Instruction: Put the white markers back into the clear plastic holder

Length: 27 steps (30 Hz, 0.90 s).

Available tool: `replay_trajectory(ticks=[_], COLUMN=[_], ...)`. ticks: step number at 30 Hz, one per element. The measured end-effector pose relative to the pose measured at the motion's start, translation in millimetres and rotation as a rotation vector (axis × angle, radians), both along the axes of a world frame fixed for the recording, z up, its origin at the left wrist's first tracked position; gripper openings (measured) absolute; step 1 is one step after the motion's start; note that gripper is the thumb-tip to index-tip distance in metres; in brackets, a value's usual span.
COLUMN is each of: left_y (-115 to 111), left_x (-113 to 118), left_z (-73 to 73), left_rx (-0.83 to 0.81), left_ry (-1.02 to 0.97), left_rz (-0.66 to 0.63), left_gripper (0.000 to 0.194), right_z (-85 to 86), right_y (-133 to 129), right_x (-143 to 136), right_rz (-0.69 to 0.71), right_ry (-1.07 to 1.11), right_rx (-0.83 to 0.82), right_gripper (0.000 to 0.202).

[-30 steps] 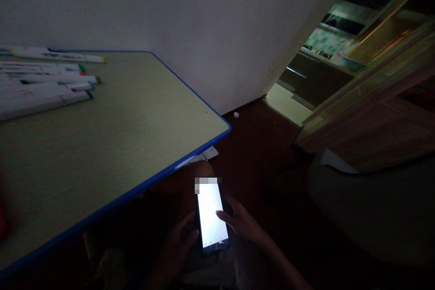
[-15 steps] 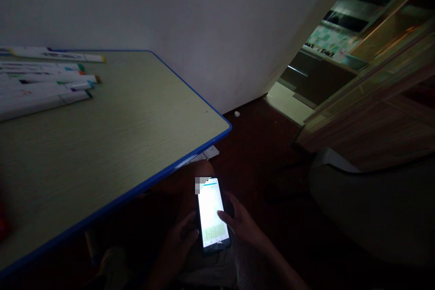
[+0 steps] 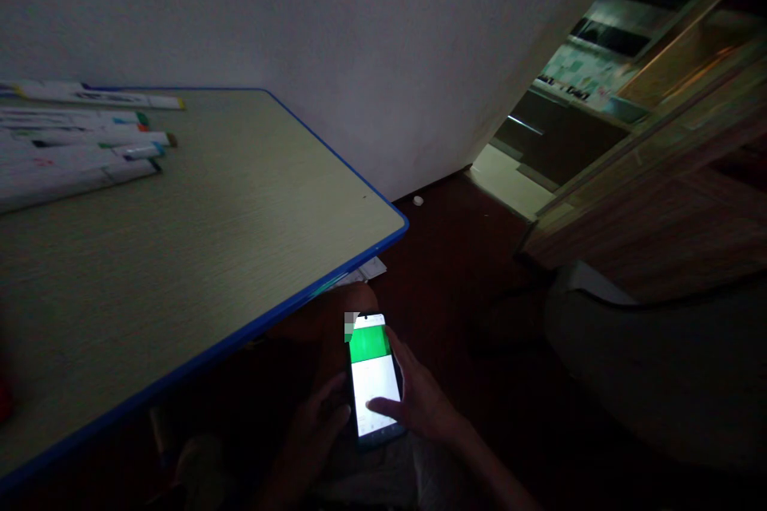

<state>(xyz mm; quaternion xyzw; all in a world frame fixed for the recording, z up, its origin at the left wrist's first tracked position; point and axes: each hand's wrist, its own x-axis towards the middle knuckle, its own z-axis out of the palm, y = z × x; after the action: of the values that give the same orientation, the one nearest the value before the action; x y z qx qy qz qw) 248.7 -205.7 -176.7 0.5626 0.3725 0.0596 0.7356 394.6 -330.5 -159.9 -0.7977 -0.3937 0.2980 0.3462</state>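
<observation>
- Phone (image 3: 367, 380) is lit and in use, by judgement; no endpoint shows.
- Its screen is green above, white below, its case dark; it lies over the lap, below the table (image 3: 252, 207) edge.
- Right hand (image 3: 428, 403) spans its right side, thumb over the screen; left hand (image 3: 311, 423) adjoins its left edge. Cannot tell whether either is clamped.
</observation>
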Motion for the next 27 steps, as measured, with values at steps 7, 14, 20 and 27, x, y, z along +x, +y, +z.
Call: replay_trajectory(ticks=[7,14,20,27], left_y=[-1,0,-1,-1], left_x=[1,1,0,-1], left_z=[1.0,4.7,2.1,2.2], left_rx=[0.018,-0.011,-0.017,0.005], left_ry=[-0.01,0.006,0.005,0.021], left_rz=[0.007,-0.002,0.003,0.006], left_gripper=[0.047,0.045,0.046,0.046], right_z=[-11.4,13.8,2.7,-0.3], right_y=[7,-4,-3,-1], right_x=[-2,17,13,9], right_rz=[-0.216,0.054,-0.04,-0.058], right_ry=[0.092,0.336,0.41,0.374], right_rx=[0.086,0.05,0.106,0.155], right_gripper=[0.066,0.08,0.063,0.054])
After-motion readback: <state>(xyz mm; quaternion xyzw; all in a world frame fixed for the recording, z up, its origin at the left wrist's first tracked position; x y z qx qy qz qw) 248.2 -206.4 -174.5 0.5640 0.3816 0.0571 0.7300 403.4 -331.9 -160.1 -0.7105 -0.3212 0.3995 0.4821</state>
